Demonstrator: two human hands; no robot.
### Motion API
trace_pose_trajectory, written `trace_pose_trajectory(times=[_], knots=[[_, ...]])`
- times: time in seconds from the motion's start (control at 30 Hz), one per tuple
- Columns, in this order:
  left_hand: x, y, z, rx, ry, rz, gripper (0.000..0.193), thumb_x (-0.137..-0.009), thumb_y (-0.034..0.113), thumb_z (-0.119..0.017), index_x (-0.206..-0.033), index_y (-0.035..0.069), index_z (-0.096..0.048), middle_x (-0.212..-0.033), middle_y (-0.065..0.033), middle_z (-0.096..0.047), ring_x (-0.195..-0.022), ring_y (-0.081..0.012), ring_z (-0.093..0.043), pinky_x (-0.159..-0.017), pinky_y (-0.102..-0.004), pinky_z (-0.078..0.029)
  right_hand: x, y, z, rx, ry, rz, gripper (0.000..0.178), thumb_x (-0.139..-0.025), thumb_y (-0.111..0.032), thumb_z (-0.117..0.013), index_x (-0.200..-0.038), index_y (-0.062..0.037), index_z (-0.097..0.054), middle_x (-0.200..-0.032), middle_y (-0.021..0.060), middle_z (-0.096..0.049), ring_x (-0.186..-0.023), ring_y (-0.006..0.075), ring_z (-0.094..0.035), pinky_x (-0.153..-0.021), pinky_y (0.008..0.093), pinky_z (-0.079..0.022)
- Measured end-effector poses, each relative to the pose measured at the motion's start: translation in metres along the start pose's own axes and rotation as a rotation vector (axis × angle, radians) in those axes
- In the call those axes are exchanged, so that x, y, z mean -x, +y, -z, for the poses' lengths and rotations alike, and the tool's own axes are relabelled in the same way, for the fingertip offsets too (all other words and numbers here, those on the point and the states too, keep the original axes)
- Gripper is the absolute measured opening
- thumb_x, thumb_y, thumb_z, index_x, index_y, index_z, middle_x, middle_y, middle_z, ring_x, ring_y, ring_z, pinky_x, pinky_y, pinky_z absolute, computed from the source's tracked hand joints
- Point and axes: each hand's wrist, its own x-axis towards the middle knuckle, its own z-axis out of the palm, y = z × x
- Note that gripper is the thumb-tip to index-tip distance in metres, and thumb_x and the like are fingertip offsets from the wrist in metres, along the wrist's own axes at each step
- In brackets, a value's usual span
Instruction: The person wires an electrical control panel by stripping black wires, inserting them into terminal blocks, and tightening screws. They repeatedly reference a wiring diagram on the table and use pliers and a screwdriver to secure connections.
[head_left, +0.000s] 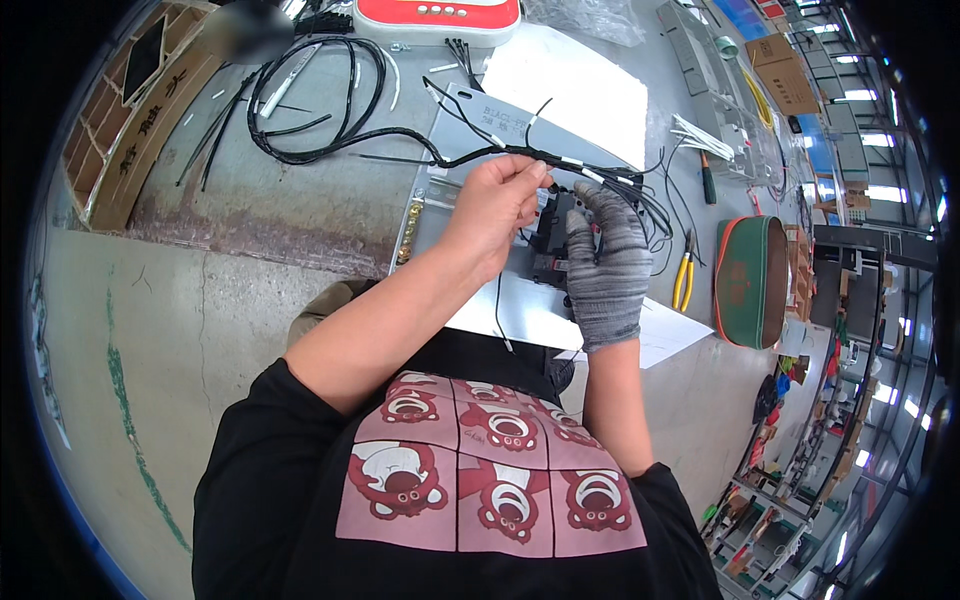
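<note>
Grey bench (270,180) across upper frame, left hand (490,205) grasping black cable bundle (480,154), centre; gloved right hand (608,270) nearby, grip unclear

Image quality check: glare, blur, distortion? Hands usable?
Head view: left hand, right hand and cable bundle read fairly sharp; head view: white paper beyond them looks washed out; head view: dark patch at top left is smeared past recognition; head view: fisheye bows the green floor line, and the corners go black.
</note>
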Motion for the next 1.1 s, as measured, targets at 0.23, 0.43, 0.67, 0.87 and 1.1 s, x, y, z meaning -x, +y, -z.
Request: trace_pose_trajectory(times=[0.23, 0.43, 0.67, 0.87, 1.1], knots=[[0.001, -0.001, 0.004, -0.075, 0.002, -0.035, 0.014, -0.096, 0.015, -0.06, -0.096, 0.001, -0.06, -0.078, 0.0012, -0.054, -0.054, -0.0029, -0.036, -0.05, -0.0206, -0.029, -0.013, 0.006, 0.006, -0.652, 0.0, -0.54, 0.021, -0.09, -0.009, -0.065, -0.11, -0.0005, -0.065, -0.095, 0.0037, -0.067, -0.085, 0.0099, -0.059, -0.077, 0.0249, -0.049], [0.005, 0.004, -0.002, -0.004, 0.01, -0.019, 0.015, -0.096, 0.017, -0.059, -0.089, 0.003, -0.059, -0.063, 0.0056, -0.044, -0.051, -0.0033, -0.032, -0.048, -0.0214, -0.026, -0.018, 0.025, 0.004, -0.527, 0.128, -0.382, 0.015, -0.091, -0.005, -0.061, -0.104, 0.0002, -0.066, -0.095, 0.0055, -0.067, -0.085, 0.0124, -0.061, -0.081, 0.0264, -0.05], [0.0, 0.001, 0.005, -0.003, -0.014, 0.018, 0.016, -0.095, 0.015, -0.061, -0.1, 0.001, -0.06, -0.081, 0.0003, -0.058, -0.055, -0.0026, -0.038, -0.05, -0.0195, -0.03, -0.003, -0.001, 0.021, -0.157, -0.083, -0.039, 0.013, -0.087, -0.002, -0.065, -0.098, -0.004, -0.069, -0.09, 0.0104, -0.066, -0.078, 0.021, -0.064, -0.072, 0.0312, -0.051], [0.001, -0.004, 0.009, -0.003, -0.008, -0.042, 0.015, -0.095, 0.016, -0.062, -0.099, 0.002, -0.061, -0.079, 0.0013, -0.056, -0.055, -0.0031, -0.037, -0.05, -0.0197, -0.029, -0.058, -0.036, 0.04, 0.365, -0.035, 0.32, 0.021, -0.082, -0.013, -0.067, -0.102, -0.0072, -0.068, -0.097, 0.0099, -0.067, -0.09, 0.0309, -0.063, -0.082, 0.0404, -0.051], [-0.006, -0.001, -0.005, -0.033, 0.039, -0.056, 0.015, -0.095, 0.016, -0.06, -0.09, 0.002, -0.058, -0.058, 0.0076, -0.038, -0.051, -0.0035, -0.031, -0.048, -0.0211, -0.026, -0.111, -0.013, 0.016, 0.686, -0.525, 0.363, 0.013, -0.083, -0.015, -0.062, -0.092, -0.0062, -0.064, -0.089, 0.0133, -0.066, -0.089, 0.0326, -0.063, -0.08, 0.0425, -0.05]])
